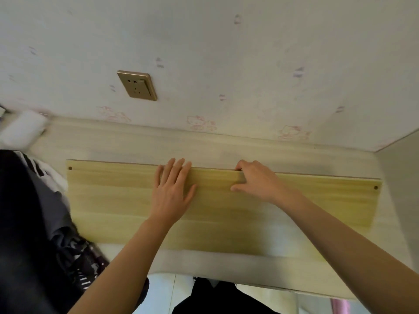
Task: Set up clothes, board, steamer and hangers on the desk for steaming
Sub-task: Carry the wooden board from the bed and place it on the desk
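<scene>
A long pale yellow wooden board (113, 200) lies flat across the white desk (204, 266), its far edge near the wall. My left hand (172, 191) presses flat on the board's middle with straight fingers. My right hand (256, 180) grips the board's far edge, fingers curled over it and thumb on top. A pile of dark and grey clothes (45, 223) sits on the desk's left end, touching the board's left end. No steamer or hangers are in view.
A brass wall socket (137, 85) is on the patterned wall above the desk. A blurred white object (22, 130) lies at the desk's far left. A white side panel (399, 177) closes the desk on the right. Floor shows below the desk's front edge.
</scene>
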`<move>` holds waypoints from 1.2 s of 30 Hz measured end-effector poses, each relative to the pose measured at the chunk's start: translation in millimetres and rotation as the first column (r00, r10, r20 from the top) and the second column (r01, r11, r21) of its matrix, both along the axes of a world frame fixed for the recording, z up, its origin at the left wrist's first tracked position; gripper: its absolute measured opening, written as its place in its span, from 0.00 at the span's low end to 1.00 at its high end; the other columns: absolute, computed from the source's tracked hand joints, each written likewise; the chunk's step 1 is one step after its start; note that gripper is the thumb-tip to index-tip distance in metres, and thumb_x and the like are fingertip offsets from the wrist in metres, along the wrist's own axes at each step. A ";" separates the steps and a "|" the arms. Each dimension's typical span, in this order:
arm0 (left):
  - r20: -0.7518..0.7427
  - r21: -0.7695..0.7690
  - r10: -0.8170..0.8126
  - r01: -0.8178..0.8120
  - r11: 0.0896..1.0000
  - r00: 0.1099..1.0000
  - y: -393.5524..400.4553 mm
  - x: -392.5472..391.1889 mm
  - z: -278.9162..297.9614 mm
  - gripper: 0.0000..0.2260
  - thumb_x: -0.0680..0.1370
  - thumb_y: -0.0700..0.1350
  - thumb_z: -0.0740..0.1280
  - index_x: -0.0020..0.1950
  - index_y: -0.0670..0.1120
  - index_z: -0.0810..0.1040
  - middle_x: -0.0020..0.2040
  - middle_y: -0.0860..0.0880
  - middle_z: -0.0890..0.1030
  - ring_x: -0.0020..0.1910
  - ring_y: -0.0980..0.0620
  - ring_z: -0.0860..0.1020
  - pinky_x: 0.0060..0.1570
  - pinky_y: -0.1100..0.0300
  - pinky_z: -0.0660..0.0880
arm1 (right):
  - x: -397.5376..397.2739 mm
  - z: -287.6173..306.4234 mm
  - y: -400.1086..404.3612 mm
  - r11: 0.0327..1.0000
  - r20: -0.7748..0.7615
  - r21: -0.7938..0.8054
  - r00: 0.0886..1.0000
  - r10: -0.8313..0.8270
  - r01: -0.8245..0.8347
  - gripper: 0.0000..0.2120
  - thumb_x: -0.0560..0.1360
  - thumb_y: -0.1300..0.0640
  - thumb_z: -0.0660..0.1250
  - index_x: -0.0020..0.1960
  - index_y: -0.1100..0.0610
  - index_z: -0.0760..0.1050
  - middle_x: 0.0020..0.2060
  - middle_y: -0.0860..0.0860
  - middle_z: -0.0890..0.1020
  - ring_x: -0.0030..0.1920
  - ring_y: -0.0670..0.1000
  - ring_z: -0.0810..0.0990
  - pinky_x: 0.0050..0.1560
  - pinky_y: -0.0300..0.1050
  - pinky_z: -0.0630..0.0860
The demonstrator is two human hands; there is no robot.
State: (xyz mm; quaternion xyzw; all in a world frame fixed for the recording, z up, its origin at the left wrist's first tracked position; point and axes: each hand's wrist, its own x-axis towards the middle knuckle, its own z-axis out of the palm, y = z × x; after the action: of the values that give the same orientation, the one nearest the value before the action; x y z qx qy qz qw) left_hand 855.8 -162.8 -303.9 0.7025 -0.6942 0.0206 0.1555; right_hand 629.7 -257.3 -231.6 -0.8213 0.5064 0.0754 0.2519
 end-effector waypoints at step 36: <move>-0.020 0.443 0.197 -0.168 0.881 0.980 26.3 18.5 -101.3 0.33 0.76 0.68 0.48 0.78 0.58 0.49 0.79 0.55 0.48 0.78 0.51 0.44 0.73 0.41 0.45 | 13.5 -101.9 -64.8 0.999 -0.056 -0.020 0.998 0.027 -0.028 0.18 0.76 0.62 0.64 0.64 0.59 0.65 0.60 0.57 0.67 0.61 0.60 0.66 0.59 0.50 0.68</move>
State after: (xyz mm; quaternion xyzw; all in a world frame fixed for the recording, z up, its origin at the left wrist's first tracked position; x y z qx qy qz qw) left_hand 874.3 -136.5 -405.2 0.7818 -0.6064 -0.1447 0.0128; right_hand 643.2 -322.2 -333.6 -0.8284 0.5025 0.0963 0.2281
